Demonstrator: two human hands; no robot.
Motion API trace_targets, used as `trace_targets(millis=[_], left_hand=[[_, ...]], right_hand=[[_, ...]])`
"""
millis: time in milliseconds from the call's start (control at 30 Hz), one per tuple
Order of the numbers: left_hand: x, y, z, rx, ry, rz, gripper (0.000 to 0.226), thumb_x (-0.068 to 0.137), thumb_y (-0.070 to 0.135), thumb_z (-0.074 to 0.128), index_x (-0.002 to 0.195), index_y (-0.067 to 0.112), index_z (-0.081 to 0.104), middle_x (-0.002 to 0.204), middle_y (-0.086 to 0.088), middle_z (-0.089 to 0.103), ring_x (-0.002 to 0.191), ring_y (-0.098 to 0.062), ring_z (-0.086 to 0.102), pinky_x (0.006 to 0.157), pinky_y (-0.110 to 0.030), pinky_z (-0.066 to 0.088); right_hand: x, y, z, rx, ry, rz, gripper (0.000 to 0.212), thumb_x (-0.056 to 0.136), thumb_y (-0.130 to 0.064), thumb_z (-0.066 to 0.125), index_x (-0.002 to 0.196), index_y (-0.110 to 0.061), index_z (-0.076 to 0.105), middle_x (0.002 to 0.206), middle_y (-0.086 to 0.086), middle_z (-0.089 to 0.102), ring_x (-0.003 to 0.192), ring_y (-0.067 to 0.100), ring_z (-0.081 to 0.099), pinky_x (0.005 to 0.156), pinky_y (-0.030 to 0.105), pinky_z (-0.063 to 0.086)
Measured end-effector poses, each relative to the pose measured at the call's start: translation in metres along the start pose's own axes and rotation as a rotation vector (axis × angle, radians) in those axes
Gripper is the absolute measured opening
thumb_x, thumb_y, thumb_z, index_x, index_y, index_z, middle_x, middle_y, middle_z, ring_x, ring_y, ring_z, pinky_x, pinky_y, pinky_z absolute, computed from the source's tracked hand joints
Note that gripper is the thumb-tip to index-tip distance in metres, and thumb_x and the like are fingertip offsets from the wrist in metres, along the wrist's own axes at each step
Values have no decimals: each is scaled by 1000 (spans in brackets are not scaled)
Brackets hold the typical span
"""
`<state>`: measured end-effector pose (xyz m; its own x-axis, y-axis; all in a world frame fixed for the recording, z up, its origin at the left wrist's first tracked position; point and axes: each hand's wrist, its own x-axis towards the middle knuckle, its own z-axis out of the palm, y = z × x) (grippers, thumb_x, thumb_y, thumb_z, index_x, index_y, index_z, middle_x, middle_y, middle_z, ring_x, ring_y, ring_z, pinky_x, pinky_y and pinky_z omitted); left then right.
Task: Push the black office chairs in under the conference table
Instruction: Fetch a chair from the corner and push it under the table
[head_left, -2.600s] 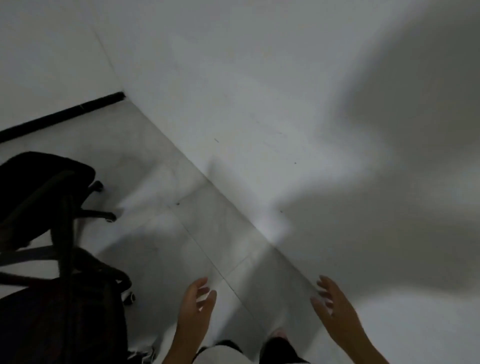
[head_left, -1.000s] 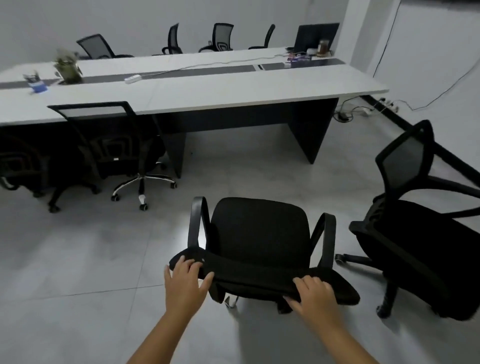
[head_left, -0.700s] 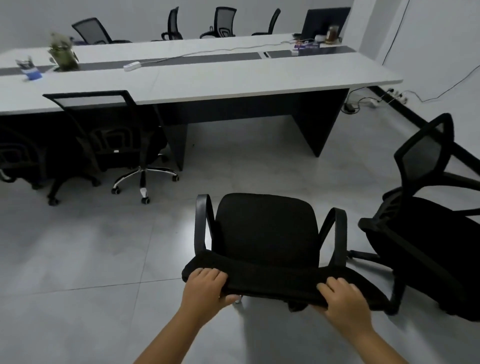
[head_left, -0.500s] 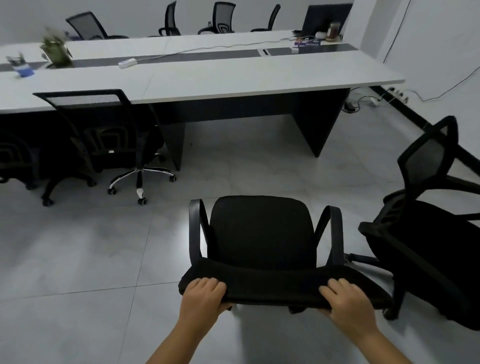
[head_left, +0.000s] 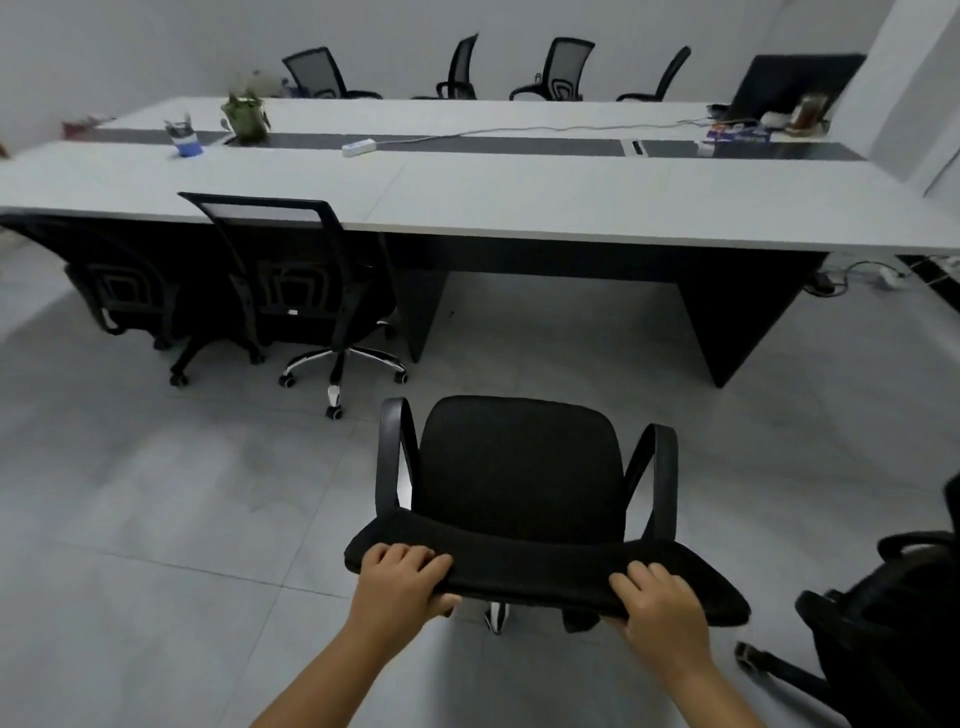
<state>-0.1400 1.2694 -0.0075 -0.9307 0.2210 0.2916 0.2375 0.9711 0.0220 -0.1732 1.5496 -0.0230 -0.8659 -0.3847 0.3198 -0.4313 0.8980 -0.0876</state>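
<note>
Now the chair (head_left: 519, 467) is gripped at its backrest top by curled fingers (head_left: 410, 558) of both hands; it likely rolls lightly.

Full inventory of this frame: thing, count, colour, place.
held chair: 1, black, centre foreground, out on the floor
tucked chairs: 2, black, near side of table, left
far chairs: 4, black, beyond the table
loose chair: 1, black, right edge, partly cut off
conference table: 1, white top, dark legs
power strip: 1, white, on table
plant: 1, green, table left
blue cup: 1, table left
laptop: 1, dark, table far right
left hand: grips backrest top
right hand: grips backrest top
</note>
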Motion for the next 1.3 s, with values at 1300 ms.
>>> trace_targets(millis=[1300], left_hand=[[486,-252,154,-48,125,62,80,90,63,14,51,16,64,46,6,61,42,-9,60,64,-25,33]], right_hand=[[510,133,161,-47,-46,28,44,13,-18,89,46,-18,60,44,0,53,39,17,51,37,17,38]])
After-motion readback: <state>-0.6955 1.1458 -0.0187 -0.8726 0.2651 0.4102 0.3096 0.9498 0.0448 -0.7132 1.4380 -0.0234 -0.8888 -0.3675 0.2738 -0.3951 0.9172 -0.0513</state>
